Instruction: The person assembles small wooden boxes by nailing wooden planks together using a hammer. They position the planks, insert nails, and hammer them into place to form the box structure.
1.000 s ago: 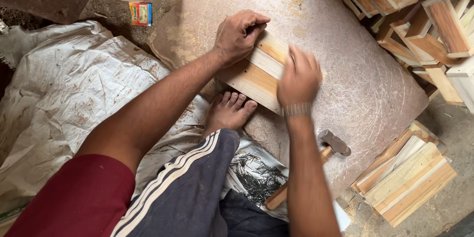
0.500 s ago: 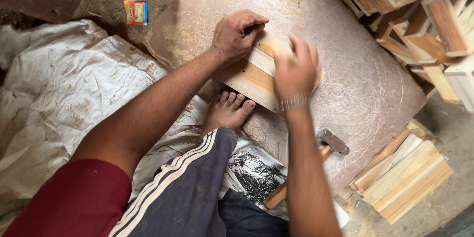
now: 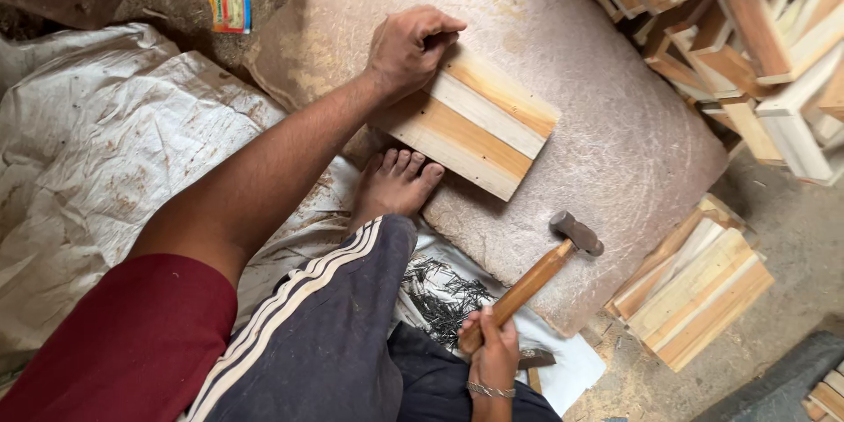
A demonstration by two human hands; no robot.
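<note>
While the left hand (image 3: 411, 51) presses curled fingers on the slatted wood panel's (image 3: 470, 123) far corner, panel extends toward 4 o'clock from it on the round slab (image 3: 615, 123). Right hand (image 3: 494, 353), at 6 o'clock, fist wrapped round the hammer (image 3: 536, 277) handle; head rests at slab edge. Nail pile (image 3: 440, 299) just beside.

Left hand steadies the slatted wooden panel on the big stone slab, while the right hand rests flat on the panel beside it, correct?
Not quite. The left hand does press the wooden panel on the stone slab, but the right hand is off the panel, gripping the hammer by its handle. The head view shows this.
</note>
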